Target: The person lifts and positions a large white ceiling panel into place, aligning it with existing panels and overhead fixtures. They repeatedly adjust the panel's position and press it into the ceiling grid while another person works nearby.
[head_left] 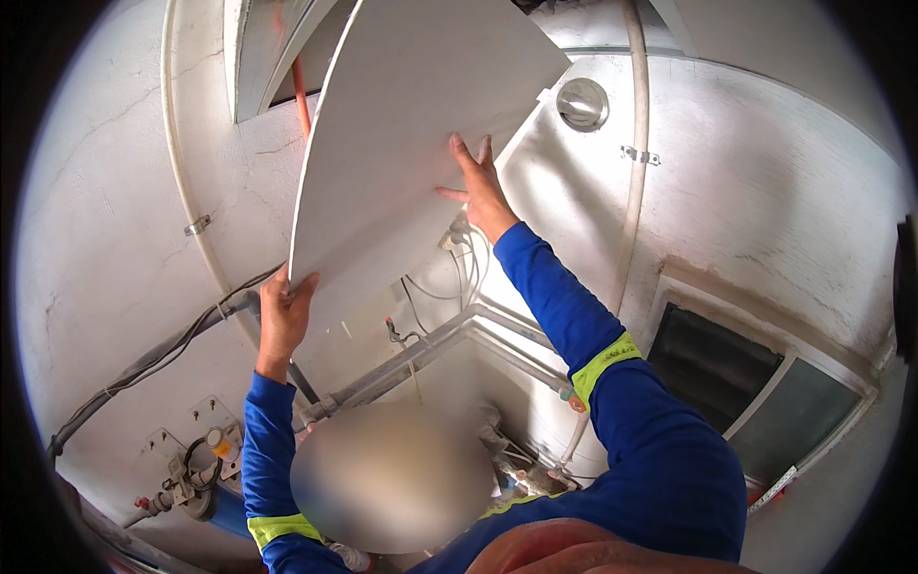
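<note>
A large white flat board (pixel 411 124) is tilted overhead in front of me. My left hand (pixel 284 320) is closed on its lower left edge, thumb on the near face and fingers behind the edge. My right hand (pixel 480 188) rests against the board's face near its right side, fingers spread and not wrapped round an edge. Both arms are raised in blue sleeves (pixel 545 287) with yellow-green bands.
Grey pipes (pixel 382 368) and cables run along the walls. A round vent hole (pixel 581 104) and a pale vertical pipe (pixel 635 191) are at the right, above a louvred window (pixel 712 368). A blue cylinder (pixel 225 512) with fittings is at lower left. A blurred patch hides the lower middle.
</note>
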The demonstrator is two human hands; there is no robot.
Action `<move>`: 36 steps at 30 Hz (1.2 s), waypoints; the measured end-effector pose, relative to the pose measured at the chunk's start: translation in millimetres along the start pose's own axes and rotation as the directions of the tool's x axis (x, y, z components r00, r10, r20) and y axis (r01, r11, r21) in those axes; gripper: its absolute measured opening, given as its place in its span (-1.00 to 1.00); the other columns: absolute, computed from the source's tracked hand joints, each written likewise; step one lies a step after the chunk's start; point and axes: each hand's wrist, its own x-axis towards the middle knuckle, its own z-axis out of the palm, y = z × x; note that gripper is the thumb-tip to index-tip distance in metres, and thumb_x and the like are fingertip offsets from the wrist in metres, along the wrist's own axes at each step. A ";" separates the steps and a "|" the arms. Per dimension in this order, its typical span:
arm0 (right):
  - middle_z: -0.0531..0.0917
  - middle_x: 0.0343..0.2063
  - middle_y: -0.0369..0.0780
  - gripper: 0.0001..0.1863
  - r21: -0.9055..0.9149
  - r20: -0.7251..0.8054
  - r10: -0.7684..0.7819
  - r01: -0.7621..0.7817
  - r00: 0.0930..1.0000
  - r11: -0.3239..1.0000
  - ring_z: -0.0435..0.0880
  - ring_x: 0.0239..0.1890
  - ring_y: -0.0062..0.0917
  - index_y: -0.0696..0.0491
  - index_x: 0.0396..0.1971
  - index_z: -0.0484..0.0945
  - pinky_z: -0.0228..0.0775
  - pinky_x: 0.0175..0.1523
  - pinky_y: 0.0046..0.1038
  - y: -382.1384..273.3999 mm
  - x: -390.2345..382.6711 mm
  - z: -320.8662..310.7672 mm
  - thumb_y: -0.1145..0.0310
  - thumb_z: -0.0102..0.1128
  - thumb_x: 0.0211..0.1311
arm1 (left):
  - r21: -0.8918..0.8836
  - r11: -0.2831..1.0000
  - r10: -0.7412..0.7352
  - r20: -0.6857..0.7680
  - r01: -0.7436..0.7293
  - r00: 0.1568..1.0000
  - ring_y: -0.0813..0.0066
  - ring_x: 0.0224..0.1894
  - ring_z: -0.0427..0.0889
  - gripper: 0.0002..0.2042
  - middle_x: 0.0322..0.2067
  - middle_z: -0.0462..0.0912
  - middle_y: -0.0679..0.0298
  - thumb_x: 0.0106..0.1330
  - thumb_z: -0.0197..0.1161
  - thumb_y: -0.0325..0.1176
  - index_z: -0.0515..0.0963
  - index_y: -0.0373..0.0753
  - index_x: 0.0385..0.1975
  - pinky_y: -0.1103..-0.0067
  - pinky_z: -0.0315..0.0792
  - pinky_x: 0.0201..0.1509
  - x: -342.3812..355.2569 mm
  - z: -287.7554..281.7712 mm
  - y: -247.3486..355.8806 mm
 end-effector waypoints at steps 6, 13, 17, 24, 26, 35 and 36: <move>-0.21 0.59 -0.04 0.43 -0.037 -0.016 -0.058 0.057 0.998 0.998 -0.07 0.61 -0.17 -0.03 0.57 -0.56 0.43 0.36 0.05 -15.4 1.3 8.9 -0.23 0.47 0.14 | -0.026 1.000 0.013 0.004 -0.013 1.000 0.75 -0.33 0.41 -0.78 -0.40 0.56 0.42 0.40 0.27 -0.61 0.59 -0.42 0.02 0.73 0.35 -0.30 15.9 -4.4 6.8; -0.29 0.59 0.07 0.52 -0.165 -0.021 -0.191 0.185 0.981 0.969 -0.15 0.62 -0.03 -0.01 0.58 -0.52 -0.02 0.55 0.06 -12.6 5.1 17.7 -0.27 0.55 -0.01 | 0.038 0.999 0.033 -0.015 -0.033 0.999 0.73 -0.25 0.47 -0.80 -0.32 0.65 0.42 0.44 0.27 -0.54 0.59 -0.41 0.01 0.70 0.41 -0.17 35.7 -12.1 2.2; -0.20 0.59 0.04 0.44 -0.228 -0.041 -0.293 0.277 0.955 0.933 -0.14 0.61 -0.07 0.03 0.58 -0.51 0.11 0.52 -0.07 0.0 13.7 22.3 -0.06 0.56 0.12 | 0.045 0.999 0.011 0.021 -0.012 1.000 0.71 -0.34 0.45 -0.80 -0.36 0.65 0.36 0.40 0.29 -0.57 0.61 -0.42 -0.02 0.69 0.39 -0.30 53.8 -16.6 8.1; -0.36 0.57 0.15 0.46 -0.257 -0.029 -0.400 0.380 0.916 0.888 -0.31 0.64 -0.05 0.10 0.58 -0.41 -0.09 0.59 -0.05 12.5 0.1 16.0 -0.20 0.56 0.04 | 0.153 0.988 0.026 -0.051 -0.018 0.998 0.65 -0.26 0.55 -0.71 -0.30 0.71 0.31 0.43 0.32 -0.46 0.58 -0.42 0.08 0.61 0.48 -0.17 11.5 7.4 34.2; -0.35 0.56 0.18 0.44 -0.264 -0.063 -0.391 0.363 0.918 0.894 -0.30 0.63 -0.04 0.12 0.58 -0.39 -0.09 0.59 -0.04 12.0 -5.0 16.8 -0.18 0.56 0.06 | 0.176 0.973 -0.143 -0.045 0.148 0.989 0.65 -0.22 0.56 -0.72 -0.26 0.71 0.33 0.46 0.31 -0.43 0.57 -0.43 0.07 0.61 0.49 -0.12 11.6 7.9 38.7; -0.29 0.57 0.15 0.39 -0.316 0.015 -0.444 0.425 0.896 0.848 -0.26 0.64 -0.06 0.05 0.60 -0.32 0.04 0.56 -0.05 15.9 -27.2 17.5 -0.13 0.58 0.06 | 0.098 0.994 -0.033 -0.182 0.052 0.983 0.69 -0.38 0.44 -0.80 -0.46 0.63 0.34 0.43 0.29 -0.50 0.60 -0.45 -0.03 0.65 0.41 -0.31 -20.2 32.3 75.4; -0.28 0.57 0.14 0.39 -0.300 0.035 -0.431 0.421 0.902 0.856 -0.26 0.64 -0.07 0.05 0.60 -0.32 0.03 0.57 -0.06 19.2 -30.4 14.1 -0.11 0.58 0.07 | 0.120 0.992 -0.024 -0.191 0.048 0.981 0.69 -0.38 0.44 -0.80 -0.46 0.64 0.31 0.43 0.29 -0.50 0.60 -0.45 -0.03 0.64 0.42 -0.31 -29.7 38.5 79.9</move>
